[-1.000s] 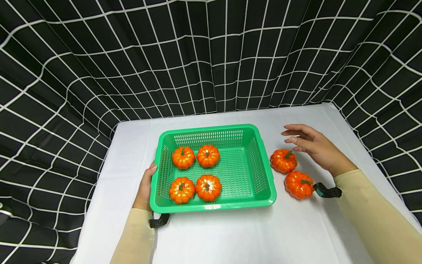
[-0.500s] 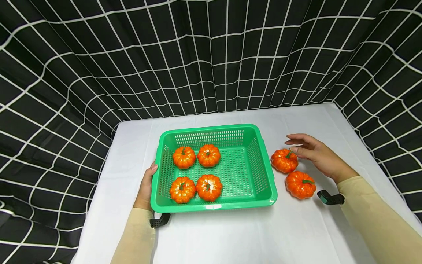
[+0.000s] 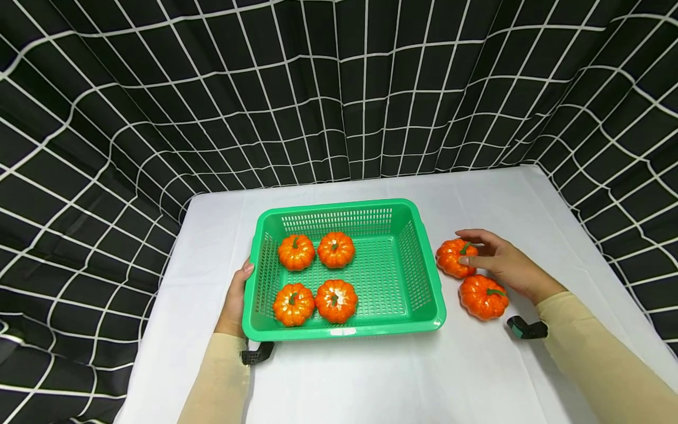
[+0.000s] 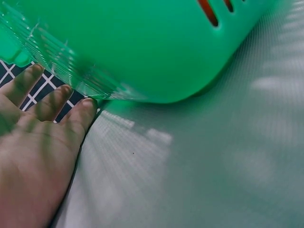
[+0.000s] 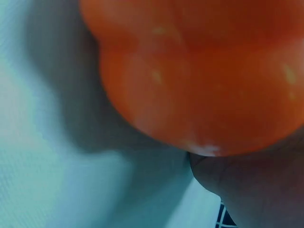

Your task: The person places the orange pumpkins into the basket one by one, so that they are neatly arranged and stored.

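Observation:
A green slotted plastic basket (image 3: 389,277) holds several small orange pumpkins with green stems, one being the back-left pumpkin (image 3: 296,252). My left hand (image 3: 231,300) rests against the basket's left side. In the left wrist view its fingers (image 4: 50,102) look nearly straight, tips at the green wall. To the basket's right, my right hand (image 3: 511,265) holds the farther loose pumpkin (image 3: 451,258), thumb on its near right side and fingers curled round behind. A nearer loose pumpkin (image 3: 483,298) sits just below that hand. An orange pumpkin (image 5: 204,80) fills much of the right wrist view.
A white cloth (image 3: 349,383) covers the table. Black curtains (image 3: 339,88) with a white grid stand behind it and on both sides. The wrist cameras, left (image 3: 258,354) and right (image 3: 526,328), stick out below the hands.
My right hand has come down and toward me, from above the farther loose pumpkin to around it. The left hand, basket and pumpkins have kept their places.

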### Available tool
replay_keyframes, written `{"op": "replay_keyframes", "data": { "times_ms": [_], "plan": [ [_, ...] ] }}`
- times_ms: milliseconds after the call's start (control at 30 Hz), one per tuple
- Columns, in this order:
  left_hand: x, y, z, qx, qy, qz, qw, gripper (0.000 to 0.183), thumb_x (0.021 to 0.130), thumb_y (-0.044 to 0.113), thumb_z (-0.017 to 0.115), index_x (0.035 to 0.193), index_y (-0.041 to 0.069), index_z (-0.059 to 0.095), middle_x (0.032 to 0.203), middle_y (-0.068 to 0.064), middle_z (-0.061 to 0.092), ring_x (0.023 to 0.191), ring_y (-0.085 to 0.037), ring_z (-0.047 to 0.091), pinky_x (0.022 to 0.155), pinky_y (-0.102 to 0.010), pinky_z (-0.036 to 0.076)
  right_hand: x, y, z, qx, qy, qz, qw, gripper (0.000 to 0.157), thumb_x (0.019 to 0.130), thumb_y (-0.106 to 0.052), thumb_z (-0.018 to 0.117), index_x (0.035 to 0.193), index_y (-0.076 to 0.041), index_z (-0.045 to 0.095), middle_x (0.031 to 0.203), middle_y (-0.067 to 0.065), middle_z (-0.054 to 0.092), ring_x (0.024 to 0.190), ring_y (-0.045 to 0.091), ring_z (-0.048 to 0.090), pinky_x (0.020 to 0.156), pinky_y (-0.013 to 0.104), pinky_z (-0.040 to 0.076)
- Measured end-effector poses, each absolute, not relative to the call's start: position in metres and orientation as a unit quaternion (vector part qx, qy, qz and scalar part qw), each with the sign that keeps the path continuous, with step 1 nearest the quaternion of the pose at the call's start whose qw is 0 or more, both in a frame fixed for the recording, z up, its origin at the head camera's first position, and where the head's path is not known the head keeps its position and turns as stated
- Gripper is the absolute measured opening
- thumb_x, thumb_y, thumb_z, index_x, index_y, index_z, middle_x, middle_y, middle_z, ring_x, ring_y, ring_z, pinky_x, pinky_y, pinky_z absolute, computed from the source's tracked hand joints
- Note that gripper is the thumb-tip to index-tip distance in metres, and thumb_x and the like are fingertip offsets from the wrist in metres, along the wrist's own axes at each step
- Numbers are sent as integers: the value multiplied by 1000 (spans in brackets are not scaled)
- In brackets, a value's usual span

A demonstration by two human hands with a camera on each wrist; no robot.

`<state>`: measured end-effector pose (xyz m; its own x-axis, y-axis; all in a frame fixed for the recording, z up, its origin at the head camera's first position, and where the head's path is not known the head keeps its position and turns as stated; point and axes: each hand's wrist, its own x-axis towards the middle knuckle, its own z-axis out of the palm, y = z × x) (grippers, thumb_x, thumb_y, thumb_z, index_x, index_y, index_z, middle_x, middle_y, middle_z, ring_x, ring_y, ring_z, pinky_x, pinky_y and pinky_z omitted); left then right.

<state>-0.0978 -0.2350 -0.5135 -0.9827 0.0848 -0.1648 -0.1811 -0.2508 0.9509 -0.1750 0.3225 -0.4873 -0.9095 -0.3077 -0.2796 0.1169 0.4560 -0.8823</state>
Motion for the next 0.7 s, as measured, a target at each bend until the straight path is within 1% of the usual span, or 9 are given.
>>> {"op": "replay_keyframes", "data": {
  "times_ms": [67, 100, 200, 267, 300, 367, 533, 600, 700],
  "plan": [
    [-97, -235, -513, -39, 606, 790, 85, 72, 107, 43, 29, 177, 33, 15, 176, -2, 25, 151, -31, 33, 118, -48, 31, -175, 322, -490, -55, 833, -511, 205, 73, 103, -32, 78, 165, -12, 44, 155, 18, 48, 130, 36, 48, 96, 39, 53],
    [-97, -235, -513, -39, 605, 791, 85, 72, 107, 43, 29, 177, 33, 15, 176, -2, 25, 151, -31, 33, 118, -48, 31, -175, 321, -491, -55, 834, -510, 205, 75, 103, -31, 79, 166, -12, 43, 155, 20, 48, 131, 37, 48, 98, 41, 51],
    [-97, -235, -513, -35, 604, 791, 85, 72, 107, 43, 29, 177, 33, 15, 176, -2, 24, 152, -31, 32, 119, -48, 30, -176, 321, -493, -57, 837, -503, 208, 77, 103, -30, 79, 167, -12, 42, 158, 23, 45, 137, 41, 43, 109, 55, 42],
    [-97, -236, -514, -33, 605, 791, 85, 72, 108, 44, 29, 177, 34, 15, 177, -2, 23, 152, -31, 31, 119, -48, 30, -176, 321, -495, -57, 836, -504, 208, 77, 102, -29, 79, 167, -11, 42, 160, 24, 44, 140, 43, 40, 113, 62, 35],
    [-97, -236, -514, -32, 605, 791, 85, 72, 108, 44, 29, 177, 34, 15, 177, -2, 23, 153, -31, 31, 119, -49, 30, -175, 321, -495, -58, 837, -504, 207, 76, 102, -28, 79, 166, -10, 42, 160, 24, 44, 140, 43, 40, 113, 63, 34],
    [-98, -236, -515, -31, 606, 791, 84, 72, 108, 45, 30, 177, 35, 15, 177, -2, 23, 153, -32, 31, 120, -51, 29, -175, 321, -495, -60, 840, -500, 202, 75, 102, -28, 79, 165, -10, 44, 158, 23, 46, 137, 42, 42, 110, 59, 38],
    [-99, -236, -517, -33, 605, 791, 80, 73, 107, 44, 31, 177, 33, 15, 178, -2, 21, 155, -30, 28, 121, -51, 25, -172, 320, -494, -69, 847, -492, 187, 72, 102, -27, 80, 163, -10, 47, 153, 20, 53, 129, 37, 49, 97, 34, 49],
    [-99, -236, -517, -34, 605, 791, 80, 73, 107, 44, 31, 177, 33, 14, 178, -2, 21, 155, -30, 28, 122, -50, 25, -172, 319, -493, -69, 846, -496, 182, 70, 101, -27, 81, 161, -10, 49, 152, 19, 54, 127, 37, 52, 92, 30, 52],
    [-99, -236, -518, -35, 605, 791, 79, 74, 107, 44, 31, 177, 32, 14, 177, -2, 21, 155, -30, 28, 122, -50, 25, -171, 319, -493, -64, 843, -505, 173, 66, 101, -29, 81, 158, -11, 54, 149, 17, 57, 122, 35, 56, 88, 30, 56]
  ]
}}
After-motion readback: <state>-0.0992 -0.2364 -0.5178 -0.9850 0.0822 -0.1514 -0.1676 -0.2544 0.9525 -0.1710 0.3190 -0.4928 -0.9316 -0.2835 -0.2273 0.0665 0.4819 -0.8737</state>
